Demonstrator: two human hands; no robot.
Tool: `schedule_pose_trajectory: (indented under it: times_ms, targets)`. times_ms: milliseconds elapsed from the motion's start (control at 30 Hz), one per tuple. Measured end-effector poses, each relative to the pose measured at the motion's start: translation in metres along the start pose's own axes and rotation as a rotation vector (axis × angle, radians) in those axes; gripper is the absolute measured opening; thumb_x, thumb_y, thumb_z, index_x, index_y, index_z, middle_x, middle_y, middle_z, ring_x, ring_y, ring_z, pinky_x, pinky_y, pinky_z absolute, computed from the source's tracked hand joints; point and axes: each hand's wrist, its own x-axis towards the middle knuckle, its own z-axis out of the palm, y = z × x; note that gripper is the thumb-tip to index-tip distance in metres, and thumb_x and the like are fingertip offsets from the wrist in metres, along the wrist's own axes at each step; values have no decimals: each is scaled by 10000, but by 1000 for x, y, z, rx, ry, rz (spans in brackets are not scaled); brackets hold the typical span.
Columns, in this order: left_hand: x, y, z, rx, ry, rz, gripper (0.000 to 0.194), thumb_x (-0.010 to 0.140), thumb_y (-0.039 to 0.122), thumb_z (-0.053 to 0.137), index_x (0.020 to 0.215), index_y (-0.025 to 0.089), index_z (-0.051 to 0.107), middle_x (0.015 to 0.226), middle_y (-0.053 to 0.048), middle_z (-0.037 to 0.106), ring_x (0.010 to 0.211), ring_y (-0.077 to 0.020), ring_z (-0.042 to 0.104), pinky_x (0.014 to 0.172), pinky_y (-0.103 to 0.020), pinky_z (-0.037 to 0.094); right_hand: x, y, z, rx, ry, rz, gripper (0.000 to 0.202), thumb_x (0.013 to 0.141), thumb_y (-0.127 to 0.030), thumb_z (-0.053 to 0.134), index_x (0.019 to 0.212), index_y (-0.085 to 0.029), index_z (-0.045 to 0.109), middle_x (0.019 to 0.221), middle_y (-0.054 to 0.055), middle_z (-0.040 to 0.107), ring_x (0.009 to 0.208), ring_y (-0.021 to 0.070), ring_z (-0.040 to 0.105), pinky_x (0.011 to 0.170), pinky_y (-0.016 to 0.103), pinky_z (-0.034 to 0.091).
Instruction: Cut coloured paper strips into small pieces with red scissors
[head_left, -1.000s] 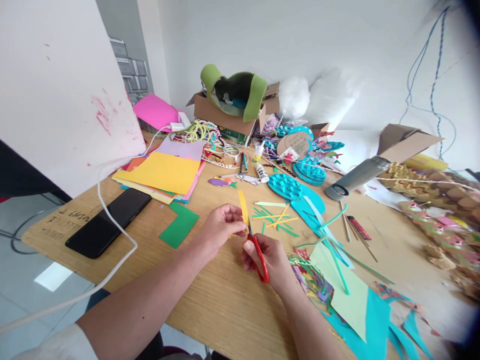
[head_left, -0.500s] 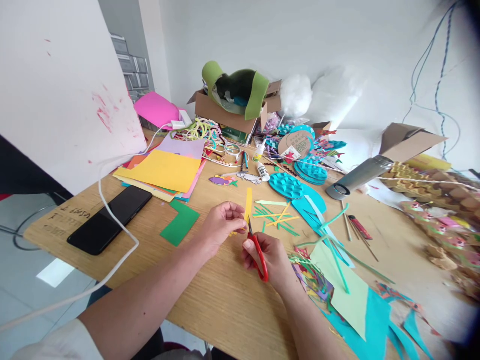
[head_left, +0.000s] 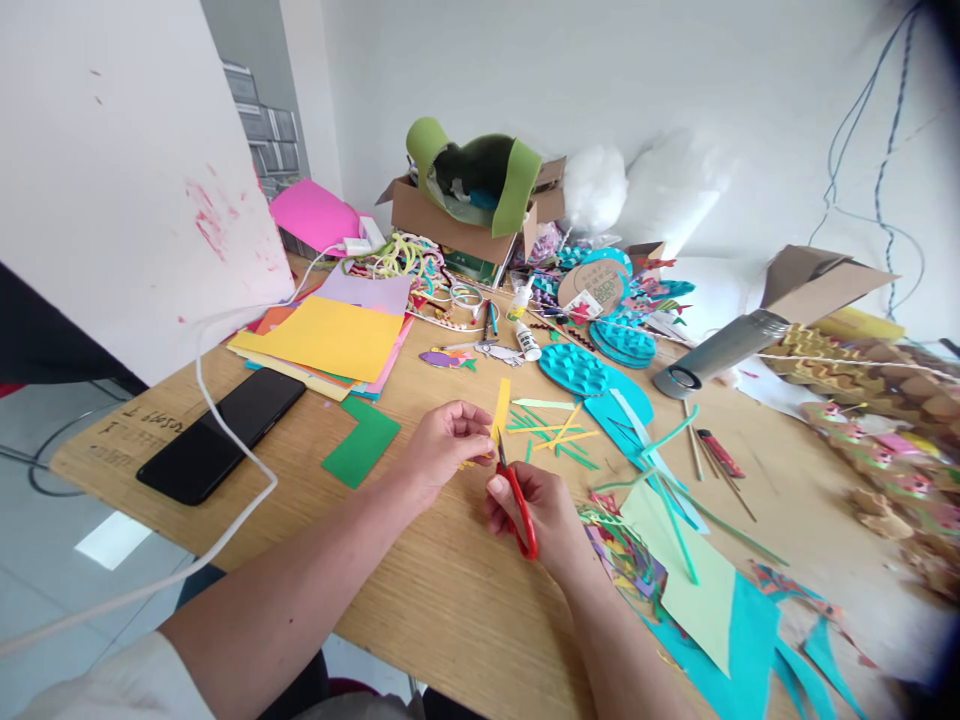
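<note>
My left hand (head_left: 452, 447) pinches the lower end of a narrow yellow paper strip (head_left: 502, 402), which points away from me. My right hand (head_left: 531, 503) is closed around the red handles of a pair of scissors (head_left: 523, 515). The blades meet the strip close to my left fingertips; how far apart they are is hard to make out. Small yellow paper bits lie under my left fingers, partly hidden. Just beyond my right hand, thin green and yellow paper strips (head_left: 559, 433) lie in a loose pile. A green paper piece (head_left: 363, 440) rests left of my left hand.
A black phone (head_left: 221, 435) lies at left, crossed by a white cable (head_left: 247, 462). Behind it are stacked coloured sheets (head_left: 322, 338). Glue bottles (head_left: 527, 341), blue oval pieces (head_left: 574, 370) and a metal flask (head_left: 720, 352) stand or lie farther back. Pale green paper (head_left: 694, 590) lies at right.
The yellow strip's far end has tilted slightly to the right. Both hands stay in nearly the same place, with the scissors still at the strip.
</note>
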Motion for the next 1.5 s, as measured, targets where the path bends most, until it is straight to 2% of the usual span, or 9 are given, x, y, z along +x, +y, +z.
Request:
schedule_pose_trajectory:
  times_ms: [1500]
  targets:
    - [5, -5, -6, -72, -50, -7, 283, 579, 91, 668, 849, 127, 592, 653, 21, 603, 566, -94, 595, 614, -255, 491, 1, 4, -1, -52, -13, -2, 449, 677, -573, 719, 645, -171, 521, 476, -8, 589, 387, 114, 530, 407, 208, 412]
